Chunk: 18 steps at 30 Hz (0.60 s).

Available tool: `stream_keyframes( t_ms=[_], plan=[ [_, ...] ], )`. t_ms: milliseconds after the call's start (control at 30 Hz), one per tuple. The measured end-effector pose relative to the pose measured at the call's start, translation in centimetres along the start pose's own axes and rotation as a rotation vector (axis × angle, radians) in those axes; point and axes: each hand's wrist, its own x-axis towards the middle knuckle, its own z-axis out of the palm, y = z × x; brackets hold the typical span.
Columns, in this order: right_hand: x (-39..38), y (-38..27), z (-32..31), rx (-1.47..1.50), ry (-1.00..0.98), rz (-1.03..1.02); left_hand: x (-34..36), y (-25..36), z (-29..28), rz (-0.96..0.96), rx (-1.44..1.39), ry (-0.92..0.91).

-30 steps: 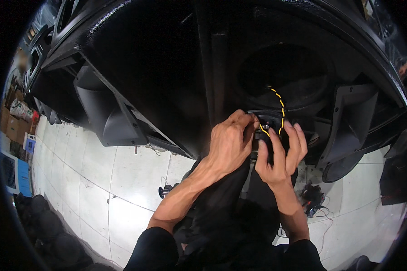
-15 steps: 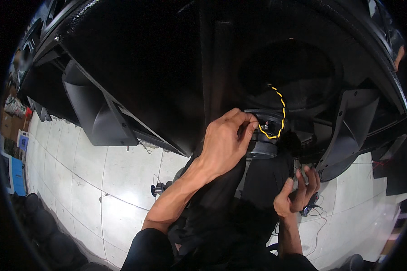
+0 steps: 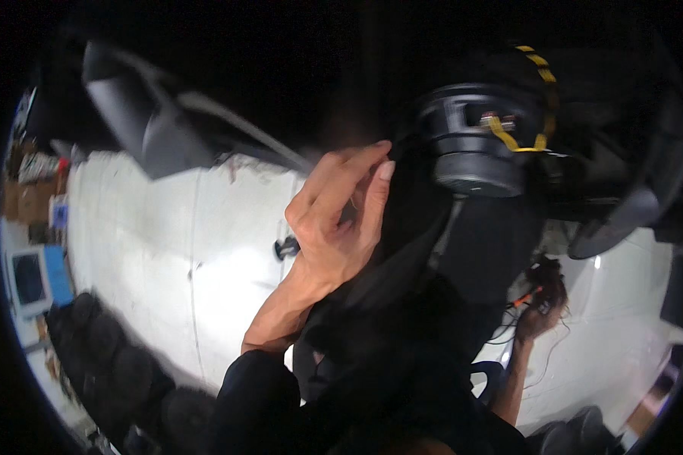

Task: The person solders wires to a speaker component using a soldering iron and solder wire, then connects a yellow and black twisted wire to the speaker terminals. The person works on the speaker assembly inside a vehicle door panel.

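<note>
A black speaker driver [image 3: 478,171] with a round magnet sits at the upper right, above my dark-clothed legs. A twisted yellow-and-black wire [image 3: 545,73] loops down from the dark cabinet to the metal terminals on the driver's side. Left of the driver and apart from it, my left hand [image 3: 338,208] is raised, empty, with a gap between thumb and forefinger. My right hand [image 3: 537,320] reaches low on the right, at a dark object [image 3: 545,277] with an orange part and thin cables. Shadow and blur hide its fingers, so its grip is unclear.
Dark horn-shaped pieces flank the work, one on the left [image 3: 155,133] and one on the right [image 3: 622,216]. A small black spool-like item [image 3: 286,247] lies on the pale tiled floor [image 3: 144,250]. Several round black parts [image 3: 114,360] are massed at lower left, near a blue-and-white box [image 3: 42,277].
My left hand has let go of the wire and drawn back left. My right hand has moved right to the dark object with cables. The view has shifted, and the driver appears farther right.
</note>
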Motion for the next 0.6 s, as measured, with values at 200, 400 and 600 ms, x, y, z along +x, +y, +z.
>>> stream_keyframes(
  t_ms=[200,400,600],
  plan=[
    [-4.5,2.8,0.4,-0.060,-0.093,0.106,-10.1,-9.3,-7.3,-0.777,0.210,-0.069],
    [-0.9,-1.0,2.1,-0.111,-0.158,-0.106,-30.3,-19.4,-13.6,-1.372,-0.357,-0.081],
    [-0.5,2.1,2.1,-0.058,-0.222,-0.180,-32.4,-24.7,-12.6,-1.132,0.038,-0.673]
  ],
)
